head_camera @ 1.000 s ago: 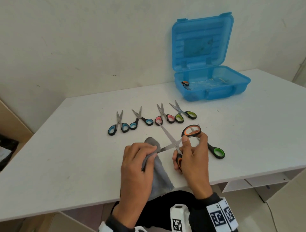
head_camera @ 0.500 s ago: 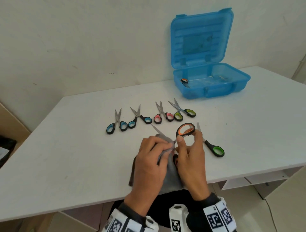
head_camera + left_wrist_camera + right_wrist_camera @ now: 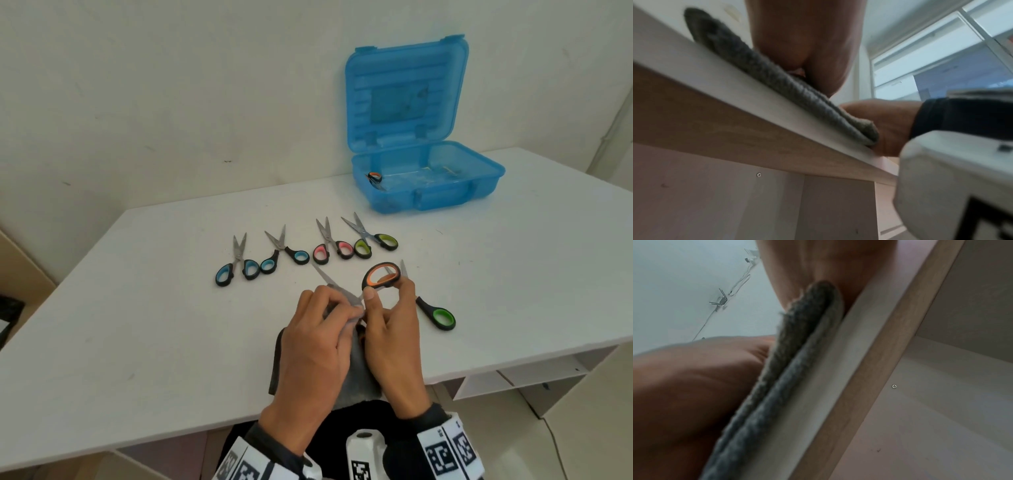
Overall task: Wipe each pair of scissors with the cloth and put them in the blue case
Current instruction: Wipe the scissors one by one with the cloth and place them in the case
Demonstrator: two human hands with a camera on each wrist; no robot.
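My right hand (image 3: 387, 318) grips the orange-handled scissors (image 3: 381, 276), spread wide, near the table's front edge. My left hand (image 3: 325, 322) pinches the grey cloth (image 3: 356, 373) around one blade, close to the pivot; the other blade points up-left. The cloth hangs over the table edge, seen from below as the grey cloth (image 3: 777, 78) and the grey cloth (image 3: 789, 356). The blue case (image 3: 428, 185) stands open at the back right with one orange-handled pair (image 3: 374, 178) inside. Both wrist views hide the fingers.
A row of small scissors lies mid-table: two blue-handled pairs (image 3: 236, 267) (image 3: 284, 255), a pink pair (image 3: 330, 248), a lime pair (image 3: 373, 241). A green-handled pair (image 3: 436, 313) lies right of my right hand. The white table (image 3: 137, 325) meets a wall behind.
My left hand slid the cloth along the blade from its tip toward the pivot, ending against my right hand. The cloth now hangs further over the table edge.
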